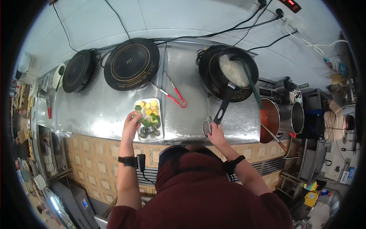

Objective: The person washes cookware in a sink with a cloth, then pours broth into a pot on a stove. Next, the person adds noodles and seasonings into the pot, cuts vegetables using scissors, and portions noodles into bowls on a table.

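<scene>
My left hand [132,121] is at the left side of a white tray [160,128], its fingers closed round green broccoli. In the tray lie yellow slices [153,103], more broccoli [154,119] and dark shells [144,133]. My right hand [216,131] grips the end of the black handle [225,103] of a pan [249,61]. That pan sits on a black round cooker [209,72] and holds whitish contents [233,71]. A dark green utensil [254,88] leans in it. Scissors [206,126] lie just left of my right hand.
Red-handled tongs [176,98] lie behind the tray. Two more round cookers [131,65] [78,71] stand at the back left. Right of the counter [183,126] are a pot of red liquid [268,116] and a steel pot [292,117]. Another person [335,120] is at far right.
</scene>
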{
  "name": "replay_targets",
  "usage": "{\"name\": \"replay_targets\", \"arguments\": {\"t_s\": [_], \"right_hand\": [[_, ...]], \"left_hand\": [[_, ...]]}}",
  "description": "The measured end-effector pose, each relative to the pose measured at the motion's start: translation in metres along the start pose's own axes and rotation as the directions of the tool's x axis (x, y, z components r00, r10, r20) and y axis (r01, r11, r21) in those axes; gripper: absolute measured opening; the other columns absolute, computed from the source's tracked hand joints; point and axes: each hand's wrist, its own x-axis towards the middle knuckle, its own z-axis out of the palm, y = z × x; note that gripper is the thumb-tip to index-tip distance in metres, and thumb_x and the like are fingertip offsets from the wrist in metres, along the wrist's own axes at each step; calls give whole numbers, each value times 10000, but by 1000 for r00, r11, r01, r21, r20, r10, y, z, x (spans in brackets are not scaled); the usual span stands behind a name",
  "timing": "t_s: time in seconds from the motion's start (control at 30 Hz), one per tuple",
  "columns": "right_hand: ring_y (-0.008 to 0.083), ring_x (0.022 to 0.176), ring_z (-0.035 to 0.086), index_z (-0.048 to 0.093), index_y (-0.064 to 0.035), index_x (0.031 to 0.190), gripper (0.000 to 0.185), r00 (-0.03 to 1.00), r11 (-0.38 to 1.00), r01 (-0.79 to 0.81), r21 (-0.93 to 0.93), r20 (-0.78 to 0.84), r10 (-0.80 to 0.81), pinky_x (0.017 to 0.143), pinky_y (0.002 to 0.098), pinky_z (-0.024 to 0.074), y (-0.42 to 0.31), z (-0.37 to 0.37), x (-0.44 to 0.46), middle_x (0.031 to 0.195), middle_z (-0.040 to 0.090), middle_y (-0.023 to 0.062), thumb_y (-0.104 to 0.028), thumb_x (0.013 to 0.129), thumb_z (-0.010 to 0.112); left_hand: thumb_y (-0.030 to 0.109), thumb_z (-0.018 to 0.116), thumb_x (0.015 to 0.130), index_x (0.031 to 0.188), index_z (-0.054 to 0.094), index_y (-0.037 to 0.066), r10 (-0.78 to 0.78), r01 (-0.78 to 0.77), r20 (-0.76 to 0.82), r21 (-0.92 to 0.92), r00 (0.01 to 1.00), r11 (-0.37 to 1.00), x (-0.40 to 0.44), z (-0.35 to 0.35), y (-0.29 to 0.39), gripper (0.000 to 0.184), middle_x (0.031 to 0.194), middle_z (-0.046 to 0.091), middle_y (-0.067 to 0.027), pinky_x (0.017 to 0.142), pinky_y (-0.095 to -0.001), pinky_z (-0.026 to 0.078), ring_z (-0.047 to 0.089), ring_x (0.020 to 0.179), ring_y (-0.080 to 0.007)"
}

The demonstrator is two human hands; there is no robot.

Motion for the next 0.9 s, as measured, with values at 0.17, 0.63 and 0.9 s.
{"name": "replay_targets", "arguments": {"t_s": [0.17, 0.63, 0.9], "right_hand": [[227, 793, 579, 217, -32, 1320, 795, 970, 856, -242, 457, 108, 216, 708, 317, 469, -9, -37, -14, 982, 555, 169, -46, 666, 669], [211, 743, 550, 472, -24, 1098, 590, 854, 845, -74, 530, 471, -221, 684, 312, 434, -133, 7, -25, 825, 572, 118, -419, 721, 694], [210, 780, 566, 542, -7, 1036, 488, 846, 884, -184, 430, 527, -80, 709, 307, 436, -205, 51, -7, 859, 598, 134, -419, 786, 616]], "left_hand": [[30, 605, 766, 1154, 464, 76, 11, -5, -62, 100, 998, 995, -35, 4, -10, 416, 905, 561, -38, 619, -193, 455, 551, 751, -94], [154, 611, 823, 1109, 490, 25, -110, 129, 200, -87, 974, 988, -31, -26, -7, 337, 922, 580, -16, 715, -211, 476, 553, 776, -89], [140, 623, 806, 1169, 491, 27, -43, 1, 340, 124, 939, 992, 6, -68, 2, 403, 949, 565, -33, 759, -239, 452, 540, 856, -101]]}}
